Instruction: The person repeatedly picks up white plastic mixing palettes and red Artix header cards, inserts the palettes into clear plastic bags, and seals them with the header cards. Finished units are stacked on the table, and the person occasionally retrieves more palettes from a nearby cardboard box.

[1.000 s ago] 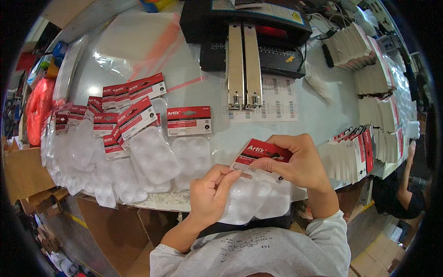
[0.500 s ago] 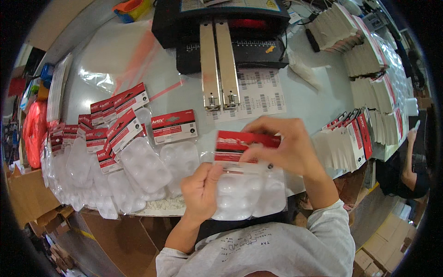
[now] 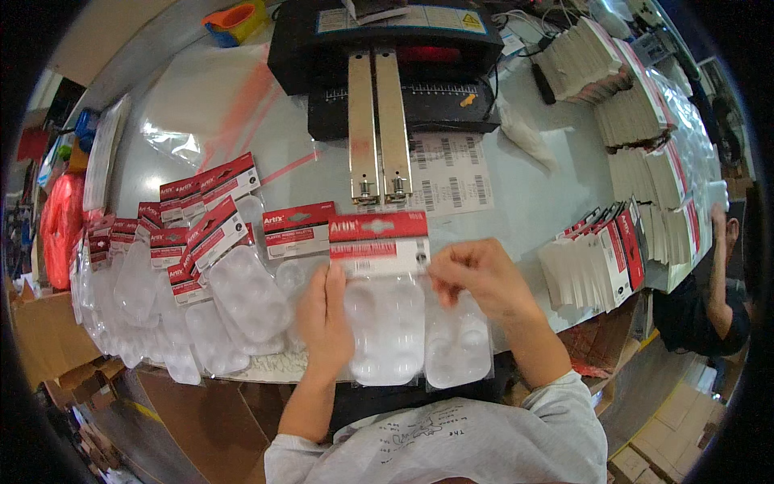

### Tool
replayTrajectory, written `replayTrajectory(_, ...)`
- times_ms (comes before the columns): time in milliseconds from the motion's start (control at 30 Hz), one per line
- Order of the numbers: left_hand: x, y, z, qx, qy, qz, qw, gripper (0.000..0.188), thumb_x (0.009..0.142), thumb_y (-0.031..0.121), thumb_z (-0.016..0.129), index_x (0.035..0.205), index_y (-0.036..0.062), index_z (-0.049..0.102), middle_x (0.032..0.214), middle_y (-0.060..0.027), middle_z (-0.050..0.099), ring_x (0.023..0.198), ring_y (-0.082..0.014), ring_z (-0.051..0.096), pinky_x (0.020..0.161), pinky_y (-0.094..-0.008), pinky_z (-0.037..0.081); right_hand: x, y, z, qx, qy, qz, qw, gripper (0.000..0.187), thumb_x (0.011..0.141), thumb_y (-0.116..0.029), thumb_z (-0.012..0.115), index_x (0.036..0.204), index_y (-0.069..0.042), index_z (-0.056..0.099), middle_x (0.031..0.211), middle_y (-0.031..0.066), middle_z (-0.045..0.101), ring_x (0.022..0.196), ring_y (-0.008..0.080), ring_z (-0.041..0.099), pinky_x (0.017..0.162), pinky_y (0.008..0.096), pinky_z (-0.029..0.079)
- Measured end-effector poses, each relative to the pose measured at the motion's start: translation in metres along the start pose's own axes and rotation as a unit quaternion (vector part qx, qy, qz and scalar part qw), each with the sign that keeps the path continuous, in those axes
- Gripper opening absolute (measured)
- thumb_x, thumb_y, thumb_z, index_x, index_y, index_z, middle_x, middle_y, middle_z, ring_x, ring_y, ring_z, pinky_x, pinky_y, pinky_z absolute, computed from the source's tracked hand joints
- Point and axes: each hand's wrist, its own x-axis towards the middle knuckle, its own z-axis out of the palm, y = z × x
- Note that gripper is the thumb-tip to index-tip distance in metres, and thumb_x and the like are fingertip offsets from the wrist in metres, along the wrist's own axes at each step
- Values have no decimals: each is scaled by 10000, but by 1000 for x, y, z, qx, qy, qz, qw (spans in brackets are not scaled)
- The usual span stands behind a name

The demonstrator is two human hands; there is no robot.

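Note:
A white plastic paint palette (image 3: 385, 331) in a clear bag, topped by a red-and-white header card (image 3: 379, 244), faces me at the table's near edge. My left hand (image 3: 325, 319) grips its left edge, thumb along the bag just under the card. At the card's right edge my right hand (image 3: 476, 278) has its fingers closed in a pinch; what they hold, if anything, is hidden. Below that hand lies a second white palette (image 3: 458, 347) in clear plastic. On the left, several carded palettes (image 3: 246, 294) are heaped over one another.
A black machine (image 3: 387, 40) with two metal rails (image 3: 376, 129) stands at the back over a label sheet (image 3: 455, 173). To the right are a stack of header cards (image 3: 601, 258) and taller card bundles (image 3: 633, 113). Another person's arm (image 3: 717, 274) shows at far right.
The header card has turned from blurred and partly covered by my right hand to flat and facing me. Both hands have shifted slightly left, and my right hand has moved to the card's right edge.

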Motion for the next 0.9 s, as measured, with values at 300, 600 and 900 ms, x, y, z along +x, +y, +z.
replayTrajectory(300, 61, -34, 26, -38, -5, 16, 999, 337, 957, 236, 430, 760, -31, 488, 620, -64, 448, 606, -124, 374, 565, -280, 362, 61, 25, -6, 66, 82, -99, 990, 203, 849, -165, 599, 829, 34, 630, 703, 55, 600, 567, 97, 578, 528, 216, 474)
replayTrajectory(600, 49, 0, -42, 251, 84, 79, 961, 196, 882, 194, 512, 897, 0, 530, 803, -125, 542, 778, -277, 520, 721, -368, 411, -47, -48, -31, -366, 427, -216, 798, 483, 681, -62, 709, 1123, 28, 535, 1045, 162, 596, 920, 194, 593, 779, 286, 475)
replayTrajectory(900, -27, -31, -16, 415, -45, 171, 892, 246, 730, 237, 695, 808, 50, 557, 1119, -133, 476, 1061, -326, 435, 864, -460, 348, -133, -9, -185, -435, 416, -163, 782, 608, 771, -170, 691, 1275, 59, 440, 1087, 133, 593, 934, 144, 558, 858, 259, 435)
